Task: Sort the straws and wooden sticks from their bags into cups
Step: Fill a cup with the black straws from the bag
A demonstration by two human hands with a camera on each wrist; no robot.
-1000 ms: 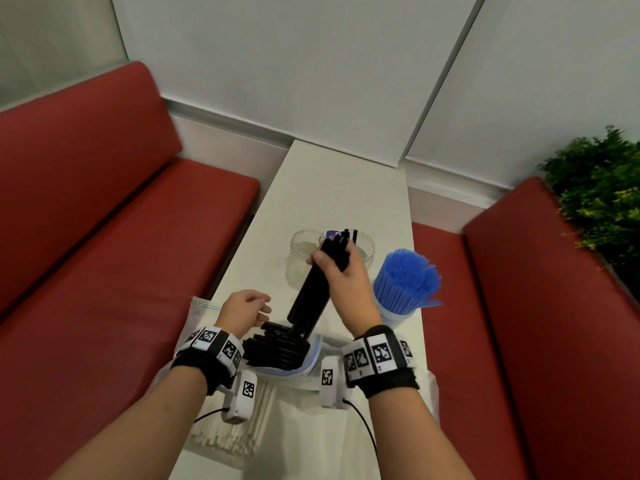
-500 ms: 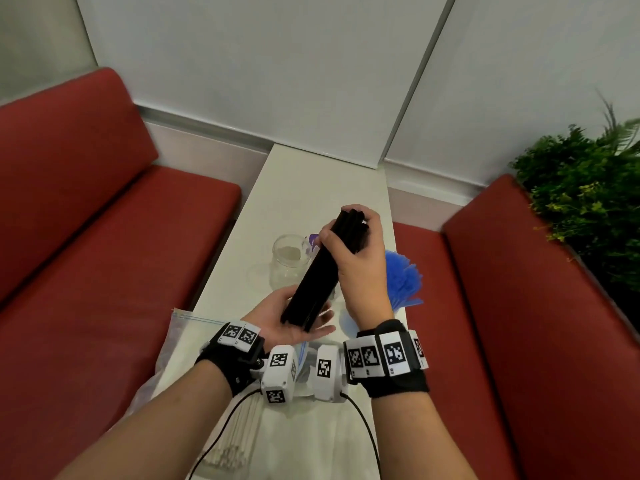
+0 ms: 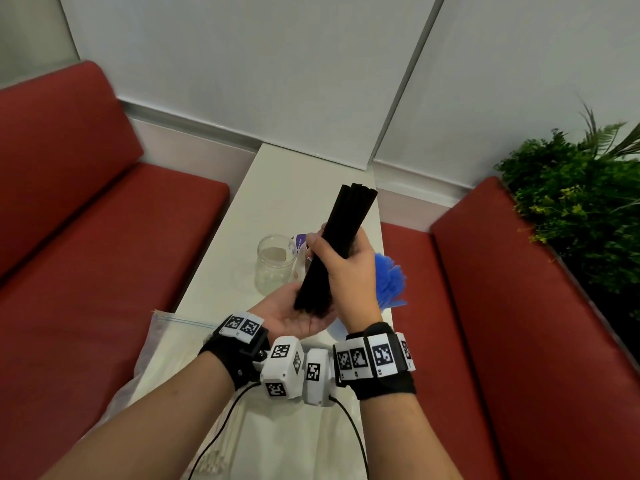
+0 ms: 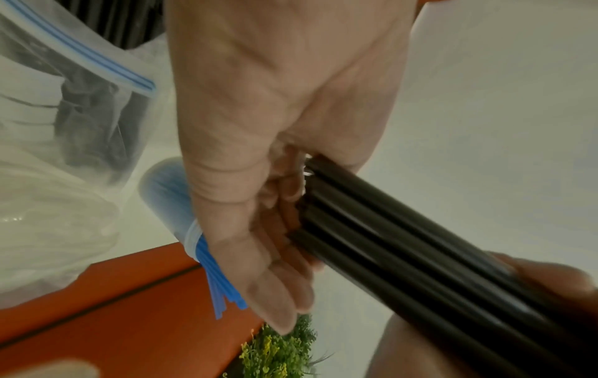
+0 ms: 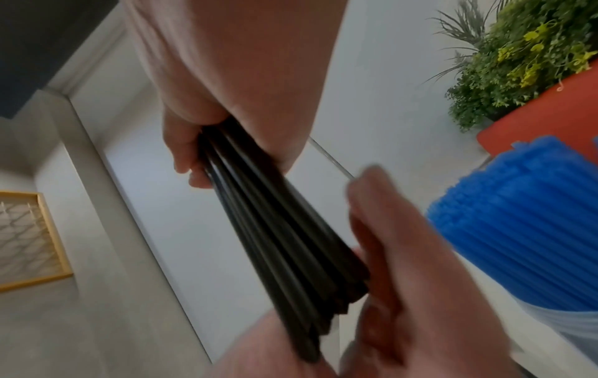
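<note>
We see black straws (image 3: 332, 251), blue straws (image 3: 389, 282) in a cup, a clear glass jar (image 3: 273, 265), a clear bag with a blue zip strip (image 3: 180, 318), red benches (image 3: 104, 237), a white table (image 3: 294, 188), green foliage (image 3: 575, 202), and black-and-white checked wrist markers (image 3: 367, 356).

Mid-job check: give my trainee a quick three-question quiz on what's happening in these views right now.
1. True or false: the right hand grips the bundle of black straws.
2. What supports the bundle's lower ends? A) the table B) the left hand palm C) the glass jar
3. Fill in: the cup beside the right hand holds ____ straws.

Key: 1 true; 2 B; 3 blue.
</note>
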